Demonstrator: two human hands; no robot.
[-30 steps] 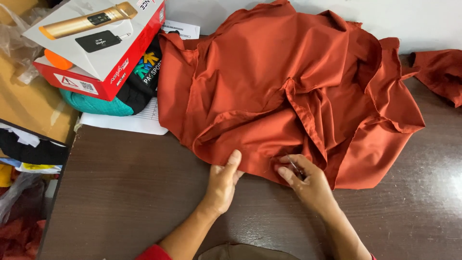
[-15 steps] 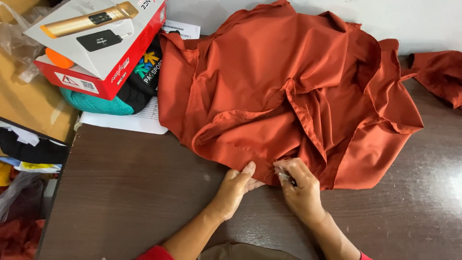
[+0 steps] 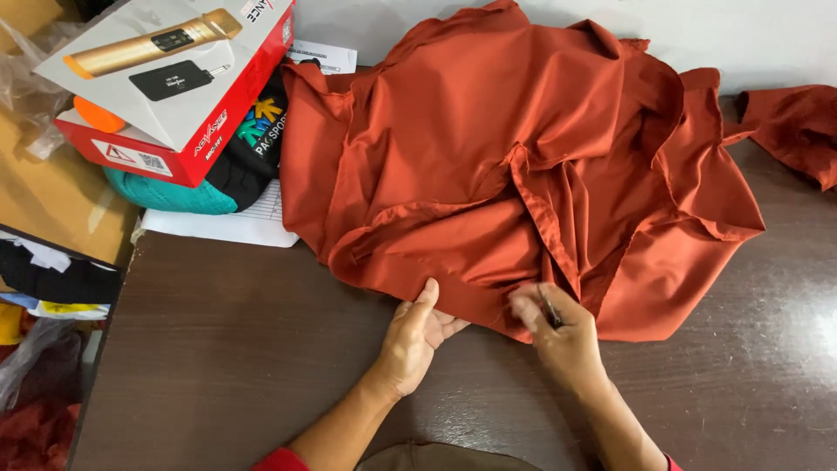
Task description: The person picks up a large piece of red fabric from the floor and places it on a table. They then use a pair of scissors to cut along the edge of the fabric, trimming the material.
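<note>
Fingers (image 3: pixel 534 301) of our right hand (image 3: pixel 562 336) pinch the rust-orange garment's (image 3: pixel 488 157) near hem on the dark table (image 3: pixel 218 349), possibly with a small tool; our left hand (image 3: pixel 414 336), fingers tucked under, steadies that edge.

The satin garment (image 3: pixel 488 166) is plain rust-orange, lying on a dark brown wood-grain table (image 3: pixel 218 349). The microphone box (image 3: pixel 174 83) is red and white with a gold microphone pictured; beneath it sit teal cloth (image 3: pixel 161 194) and a black garment (image 3: pixel 248 153) with a multicoloured print.

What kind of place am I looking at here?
Probably a small tailoring or garment workroom: a rust-orange garment spread over a dark wooden table, with folded clothing and a boxed microphone stacked alongside.
</note>
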